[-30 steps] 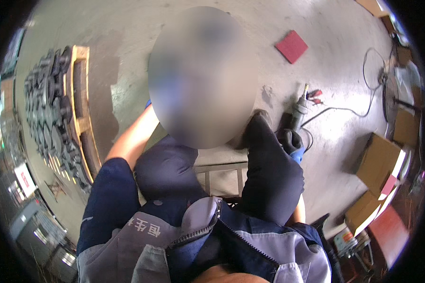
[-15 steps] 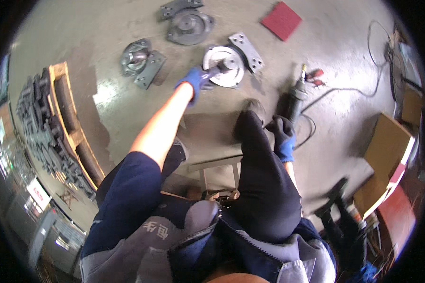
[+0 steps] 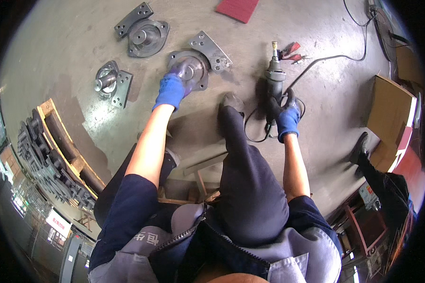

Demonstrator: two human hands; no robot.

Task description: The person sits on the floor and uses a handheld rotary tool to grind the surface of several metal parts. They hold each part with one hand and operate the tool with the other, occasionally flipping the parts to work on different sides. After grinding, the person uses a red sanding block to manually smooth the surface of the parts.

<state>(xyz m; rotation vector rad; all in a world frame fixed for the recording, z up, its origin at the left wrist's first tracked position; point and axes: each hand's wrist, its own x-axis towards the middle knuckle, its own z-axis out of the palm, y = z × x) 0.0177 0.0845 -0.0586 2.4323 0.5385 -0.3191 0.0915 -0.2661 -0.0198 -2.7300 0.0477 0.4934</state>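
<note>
My left hand (image 3: 170,89), in a blue glove with dark fingers, reaches over a round metal flange (image 3: 203,75) with a raised centre boss. Its fingers lie across the flange's left side and are smeared by motion, so their grip is unclear. My right hand (image 3: 286,114), gloved the same way, is at the rear part of a dark handheld grinder (image 3: 275,85) lying on the floor. Thumb and fingers are spread on either side of the tool's body. A drilled metal plate (image 3: 210,51) adjoins the flange at its upper right.
Two similar flange-and-plate parts, one far (image 3: 147,37) and one left (image 3: 107,80), lie on the floor. A red pad (image 3: 238,9) is at the far edge. Red-handled clips (image 3: 293,49) and a black cable (image 3: 333,57) are beside the grinder. A loaded pallet (image 3: 63,137) stands left.
My left hand has moved from the flange's edge further onto its face. My right hand has shifted forward along the grinder, with its fingers more spread. The whole view has turned.
</note>
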